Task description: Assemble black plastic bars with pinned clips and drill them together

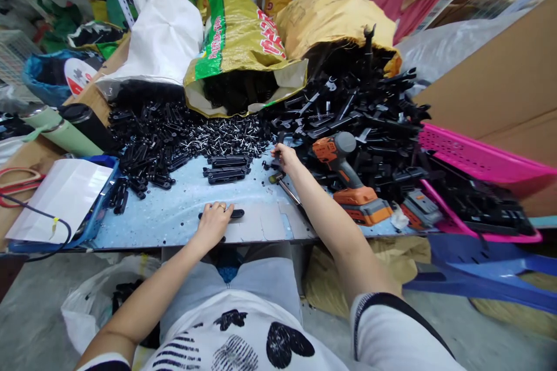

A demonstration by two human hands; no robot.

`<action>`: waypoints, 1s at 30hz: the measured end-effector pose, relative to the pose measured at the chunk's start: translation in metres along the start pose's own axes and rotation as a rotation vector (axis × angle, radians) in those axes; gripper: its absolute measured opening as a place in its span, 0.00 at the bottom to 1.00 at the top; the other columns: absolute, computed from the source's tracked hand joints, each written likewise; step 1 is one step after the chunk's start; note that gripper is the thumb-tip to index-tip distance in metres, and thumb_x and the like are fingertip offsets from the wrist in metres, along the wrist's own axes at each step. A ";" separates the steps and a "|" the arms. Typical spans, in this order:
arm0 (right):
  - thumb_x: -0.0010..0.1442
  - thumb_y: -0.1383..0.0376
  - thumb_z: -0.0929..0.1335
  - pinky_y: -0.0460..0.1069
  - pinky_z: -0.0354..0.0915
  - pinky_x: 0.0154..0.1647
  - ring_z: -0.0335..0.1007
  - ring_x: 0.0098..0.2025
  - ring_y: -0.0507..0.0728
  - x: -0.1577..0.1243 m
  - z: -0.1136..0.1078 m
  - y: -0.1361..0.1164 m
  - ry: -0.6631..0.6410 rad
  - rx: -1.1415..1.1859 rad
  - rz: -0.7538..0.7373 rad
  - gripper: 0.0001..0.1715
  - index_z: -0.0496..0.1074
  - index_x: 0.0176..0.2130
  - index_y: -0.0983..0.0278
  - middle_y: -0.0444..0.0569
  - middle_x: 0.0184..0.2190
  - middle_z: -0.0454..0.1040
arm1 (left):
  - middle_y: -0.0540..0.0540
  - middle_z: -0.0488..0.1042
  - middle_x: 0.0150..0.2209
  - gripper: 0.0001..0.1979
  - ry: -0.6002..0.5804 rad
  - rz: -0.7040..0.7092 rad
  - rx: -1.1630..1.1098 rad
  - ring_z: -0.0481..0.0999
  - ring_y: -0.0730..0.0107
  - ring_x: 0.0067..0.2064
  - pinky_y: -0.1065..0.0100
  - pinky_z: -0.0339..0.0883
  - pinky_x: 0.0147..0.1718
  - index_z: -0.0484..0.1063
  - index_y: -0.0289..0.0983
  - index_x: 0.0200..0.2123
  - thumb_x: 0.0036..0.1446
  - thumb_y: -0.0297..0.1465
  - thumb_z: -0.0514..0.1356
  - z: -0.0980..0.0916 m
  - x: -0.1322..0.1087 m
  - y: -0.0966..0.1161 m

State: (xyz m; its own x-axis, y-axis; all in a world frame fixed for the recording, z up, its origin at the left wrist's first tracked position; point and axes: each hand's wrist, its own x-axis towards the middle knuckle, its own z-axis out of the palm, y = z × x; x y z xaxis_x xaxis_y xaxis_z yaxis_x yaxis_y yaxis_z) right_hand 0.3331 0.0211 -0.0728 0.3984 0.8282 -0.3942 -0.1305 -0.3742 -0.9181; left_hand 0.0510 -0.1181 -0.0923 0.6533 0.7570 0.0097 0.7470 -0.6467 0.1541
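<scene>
My left hand (214, 219) lies curled over a flat black plastic bar (237, 213) near the front edge of the pale blue table (174, 214), holding it down. My right hand (285, 156) reaches farther back, its fingers pinched at the edge of a heap of small screws and black parts (226, 139); what they pinch is too small to name. A few stacked black bars (227, 167) lie between the hands. A screwdriver (285, 185) rests under my right forearm. An orange cordless drill (348, 177) stands just to the right of that arm.
Large piles of black plastic parts (369, 116) spill from yellow and white sacks (243, 40) at the back. A pink basket (470, 185) sits at right, a blue tray with white paper (65, 194) and a green flask (65, 130) at left. Another person's pink clothing shows far back right.
</scene>
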 end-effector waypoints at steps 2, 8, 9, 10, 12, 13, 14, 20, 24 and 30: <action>0.56 0.67 0.65 0.42 0.62 0.26 0.64 0.24 0.47 -0.021 -0.009 0.007 -0.033 -0.070 -0.183 0.14 0.65 0.44 0.65 0.41 0.26 0.69 | 0.39 0.71 0.43 0.19 -0.028 0.033 -0.039 0.69 0.56 0.45 0.59 0.61 0.41 0.63 0.36 0.55 0.61 0.30 0.53 0.003 0.005 0.002; 0.58 0.52 0.65 0.48 0.62 0.39 0.70 0.38 0.55 -0.113 -0.042 0.047 -0.785 -1.002 -0.852 0.21 0.71 0.45 0.62 0.49 0.39 0.74 | 0.40 0.71 0.43 0.16 -0.055 0.102 -0.218 0.69 0.60 0.46 0.61 0.63 0.45 0.64 0.36 0.53 0.63 0.31 0.50 0.002 0.012 -0.004; 0.60 0.51 0.64 0.47 0.60 0.38 0.71 0.38 0.55 -0.125 -0.045 0.055 -0.845 -1.142 -0.879 0.21 0.71 0.45 0.62 0.50 0.38 0.74 | 0.40 0.71 0.44 0.17 -0.067 0.119 -0.233 0.68 0.60 0.47 0.61 0.63 0.46 0.63 0.36 0.54 0.63 0.31 0.49 0.000 0.014 -0.006; 0.61 0.51 0.63 0.47 0.59 0.36 0.71 0.38 0.55 -0.136 -0.047 0.062 -0.851 -1.249 -0.892 0.21 0.71 0.45 0.63 0.50 0.37 0.75 | 0.40 0.70 0.45 0.18 -0.083 0.130 -0.237 0.68 0.60 0.48 0.60 0.62 0.47 0.63 0.37 0.55 0.63 0.31 0.48 -0.001 0.015 -0.007; 0.63 0.50 0.60 0.46 0.57 0.34 0.72 0.37 0.55 -0.149 -0.046 0.073 -0.796 -1.370 -0.904 0.22 0.70 0.45 0.63 0.51 0.36 0.75 | 0.40 0.69 0.47 0.19 -0.124 0.136 -0.228 0.68 0.59 0.49 0.60 0.62 0.48 0.61 0.37 0.56 0.63 0.32 0.47 -0.004 0.018 -0.007; 0.64 0.50 0.60 0.46 0.56 0.33 0.72 0.36 0.54 -0.153 -0.045 0.077 -0.774 -1.401 -0.904 0.23 0.69 0.45 0.63 0.51 0.36 0.75 | 0.41 0.69 0.48 0.19 -0.147 0.135 -0.220 0.67 0.59 0.49 0.59 0.62 0.48 0.61 0.38 0.57 0.63 0.33 0.46 -0.004 0.020 -0.007; 0.64 0.50 0.59 0.45 0.55 0.32 0.72 0.36 0.54 -0.156 -0.044 0.079 -0.764 -1.424 -0.900 0.23 0.69 0.45 0.63 0.50 0.36 0.75 | 0.41 0.69 0.48 0.20 -0.169 0.133 -0.213 0.67 0.58 0.49 0.59 0.62 0.48 0.61 0.38 0.57 0.63 0.33 0.46 -0.005 0.021 -0.007; 0.64 0.48 0.57 0.45 0.50 0.27 0.72 0.32 0.53 -0.164 -0.036 0.079 -0.728 -1.539 -0.813 0.24 0.69 0.40 0.63 0.50 0.34 0.76 | 0.41 0.68 0.48 0.20 -0.170 0.114 -0.196 0.67 0.57 0.50 0.58 0.61 0.48 0.62 0.39 0.54 0.61 0.40 0.50 -0.008 0.022 0.000; 0.66 0.49 0.55 0.46 0.51 0.29 0.71 0.33 0.54 -0.173 -0.030 0.072 -0.649 -1.576 -0.846 0.25 0.68 0.41 0.63 0.51 0.35 0.75 | 0.40 0.69 0.46 0.32 -0.109 0.106 -0.235 0.69 0.53 0.47 0.57 0.63 0.44 0.62 0.38 0.51 0.48 0.52 0.60 -0.009 0.015 0.002; 0.67 0.51 0.54 0.48 0.53 0.34 0.70 0.36 0.56 -0.193 -0.021 0.055 -0.562 -1.637 -0.880 0.24 0.68 0.43 0.64 0.55 0.36 0.74 | 0.41 0.71 0.45 0.31 0.072 0.103 -0.291 0.72 0.55 0.46 0.60 0.66 0.42 0.61 0.38 0.50 0.48 0.50 0.61 -0.004 0.006 -0.007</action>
State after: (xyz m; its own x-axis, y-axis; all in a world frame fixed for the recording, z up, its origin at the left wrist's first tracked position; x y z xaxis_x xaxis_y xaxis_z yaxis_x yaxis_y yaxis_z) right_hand 0.2678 -0.1677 -0.0461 -0.4649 0.8651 -0.1886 0.8840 0.4653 -0.0449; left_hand 0.0491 -0.1091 -0.0897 0.7058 0.7001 0.1081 0.6038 -0.6743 0.4251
